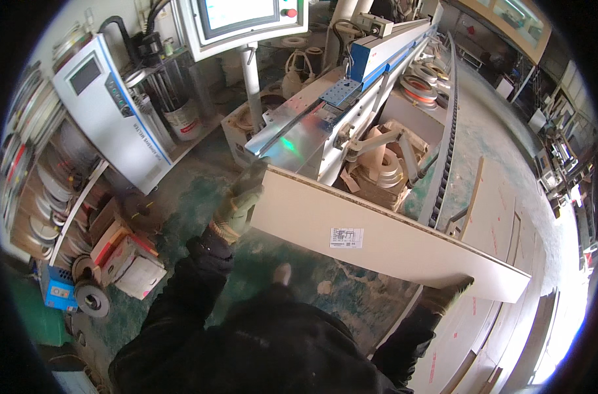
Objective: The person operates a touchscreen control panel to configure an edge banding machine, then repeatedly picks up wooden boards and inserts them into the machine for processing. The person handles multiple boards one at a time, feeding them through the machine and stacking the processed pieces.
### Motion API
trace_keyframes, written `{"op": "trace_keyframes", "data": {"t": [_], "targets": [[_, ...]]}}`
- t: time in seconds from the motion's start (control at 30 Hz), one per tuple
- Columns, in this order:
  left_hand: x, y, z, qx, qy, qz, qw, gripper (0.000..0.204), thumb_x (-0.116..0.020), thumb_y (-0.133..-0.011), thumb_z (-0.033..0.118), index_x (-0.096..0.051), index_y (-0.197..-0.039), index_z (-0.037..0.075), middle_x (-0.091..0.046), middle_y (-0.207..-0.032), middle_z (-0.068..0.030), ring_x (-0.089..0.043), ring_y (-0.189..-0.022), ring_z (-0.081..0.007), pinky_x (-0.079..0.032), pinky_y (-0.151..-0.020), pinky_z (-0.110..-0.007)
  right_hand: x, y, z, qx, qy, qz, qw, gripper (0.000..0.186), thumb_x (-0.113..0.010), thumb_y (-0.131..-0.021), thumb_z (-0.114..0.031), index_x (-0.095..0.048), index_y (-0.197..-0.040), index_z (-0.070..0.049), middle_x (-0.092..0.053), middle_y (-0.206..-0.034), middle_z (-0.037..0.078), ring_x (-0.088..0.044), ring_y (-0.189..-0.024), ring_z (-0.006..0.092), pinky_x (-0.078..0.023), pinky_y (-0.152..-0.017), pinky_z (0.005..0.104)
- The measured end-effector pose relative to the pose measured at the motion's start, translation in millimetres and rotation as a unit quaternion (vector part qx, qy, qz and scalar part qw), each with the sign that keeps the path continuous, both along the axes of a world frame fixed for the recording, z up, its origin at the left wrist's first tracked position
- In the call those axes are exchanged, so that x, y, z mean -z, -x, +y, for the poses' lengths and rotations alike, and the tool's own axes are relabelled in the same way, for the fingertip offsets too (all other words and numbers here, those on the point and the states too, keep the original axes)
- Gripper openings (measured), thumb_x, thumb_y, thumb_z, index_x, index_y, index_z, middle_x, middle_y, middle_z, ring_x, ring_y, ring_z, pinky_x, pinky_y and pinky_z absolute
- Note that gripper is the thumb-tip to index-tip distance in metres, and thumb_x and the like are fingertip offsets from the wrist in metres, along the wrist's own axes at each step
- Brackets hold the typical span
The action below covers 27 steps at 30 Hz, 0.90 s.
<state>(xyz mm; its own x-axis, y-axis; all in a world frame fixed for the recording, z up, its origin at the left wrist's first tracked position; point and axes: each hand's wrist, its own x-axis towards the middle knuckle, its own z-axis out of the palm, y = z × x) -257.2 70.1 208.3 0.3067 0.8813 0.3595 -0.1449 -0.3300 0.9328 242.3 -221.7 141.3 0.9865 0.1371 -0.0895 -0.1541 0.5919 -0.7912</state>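
Observation:
A long pale board (pixel 404 256) with a white printed label (pixel 346 238) on its face is held up in front of me, its raw brown edge along the top. My gloved left hand (pixel 236 207) is closed on the board's left end, partly blurred. Under the lower edge, nearer the right end, my gloved right hand (pixel 447 295) grips the board; some of its fingers are hidden. Just beyond the left end lies the metal bed (pixel 299 148) of a long machine, with a green light spot on it.
A control screen (pixel 240 16) on a post stands ahead. At left are a white cabinet (pixel 108 105), edging rolls (pixel 49 197) and a cardboard box (pixel 138 272). A roller track (pixel 443 144) runs along the right, beside stacked boards (pixel 496 223).

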Motion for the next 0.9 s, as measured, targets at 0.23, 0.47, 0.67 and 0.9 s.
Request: {"op": "trace_keyframes", "data": {"t": [0.23, 0.47, 0.67, 0.9], "targets": [[28, -23, 117, 0.062, 0.166, -0.106, 0.978, 0.031, -0.067, -0.099, 0.014, -0.069, -0.127, 0.001, -0.075, -0.114, -0.0068, -0.069, -0.102, -0.0131, -0.055, -0.088, -0.026, -2, 51, 58, -0.107, 0.046, -0.076, 0.99, 0.03, -0.05, -0.109, -0.024, -0.06, -0.123, 0.0, -0.067, -0.113, 0.011, -0.064, -0.103, 0.0242, -0.053, -0.091, 0.0369], [39, -63, 196, -0.026, 0.122, 0.121, 0.985, 0.03, -0.071, -0.098, 0.017, -0.071, -0.123, 0.001, -0.074, -0.114, -0.0081, -0.069, -0.103, -0.0196, -0.057, -0.092, -0.035, -1, 66, 105, -0.189, -0.023, 0.032, 0.981, 0.025, -0.057, -0.105, -0.028, -0.065, -0.107, -0.004, -0.07, -0.103, 0.009, -0.067, -0.095, 0.0205, -0.055, -0.083, 0.0388], [41, -112, 219, -0.12, -0.142, 0.317, 0.93, 0.026, -0.073, -0.091, 0.018, -0.072, -0.113, 0.004, -0.072, -0.106, -0.0186, -0.069, -0.098, -0.036, -0.055, -0.086, -0.044, 11, 58, 166, -0.135, -0.08, 0.067, 0.985, 0.021, -0.065, -0.1, -0.025, -0.066, -0.11, -0.006, -0.071, -0.1, 0.006, -0.069, -0.083, 0.0209, -0.058, -0.069, 0.0343], [34, -144, 242, -0.149, -0.279, 0.43, 0.845, 0.023, -0.072, -0.091, 0.023, -0.073, -0.107, 0.006, -0.068, -0.112, -0.0173, -0.062, -0.108, -0.0405, -0.052, -0.092, -0.049, 39, 31, 206, -0.029, 0.051, 0.061, 0.996, 0.032, -0.069, -0.098, -0.022, -0.062, -0.121, -0.001, -0.069, -0.118, 0.014, -0.069, -0.104, 0.0249, -0.059, -0.087, 0.0407]]}}
